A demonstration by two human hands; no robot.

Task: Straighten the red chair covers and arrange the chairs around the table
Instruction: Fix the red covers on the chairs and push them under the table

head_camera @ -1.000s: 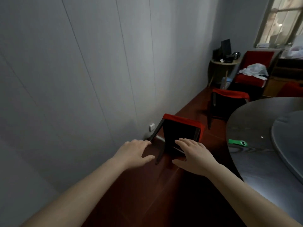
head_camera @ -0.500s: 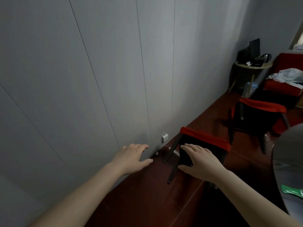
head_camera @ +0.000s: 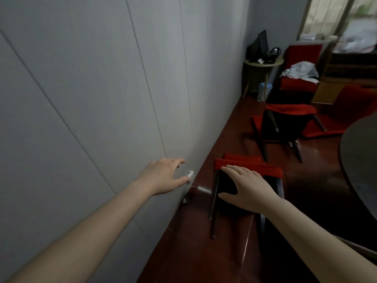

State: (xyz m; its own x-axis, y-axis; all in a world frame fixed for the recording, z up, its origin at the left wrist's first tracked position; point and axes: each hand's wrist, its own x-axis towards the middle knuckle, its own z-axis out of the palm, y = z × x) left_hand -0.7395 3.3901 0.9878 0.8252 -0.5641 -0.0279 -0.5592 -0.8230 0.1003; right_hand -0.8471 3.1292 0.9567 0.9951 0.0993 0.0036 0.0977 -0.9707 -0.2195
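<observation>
A dark chair with a red cover (head_camera: 248, 166) over its backrest stands close in front of me, near the wall. My right hand (head_camera: 247, 187) reaches out over its back with fingers spread, holding nothing; whether it touches the cover I cannot tell. My left hand (head_camera: 165, 175) is stretched toward the wall with relaxed fingers, apart from the chair. A second dark chair with a red cover (head_camera: 289, 110) stands farther back. The dark round table (head_camera: 359, 160) shows at the right edge.
A grey panelled wall (head_camera: 102, 99) runs along the left, with a white socket (head_camera: 190, 174) and cable low down. Far back stand a small round side table (head_camera: 263, 62) with dark devices, a red armchair (head_camera: 302, 58) holding white cloth, and wooden shelving. The floor is dark red.
My view has swung right and closer to the near chair. Both hands have advanced; the right hand now reaches up to the red cover at the chair's top.
</observation>
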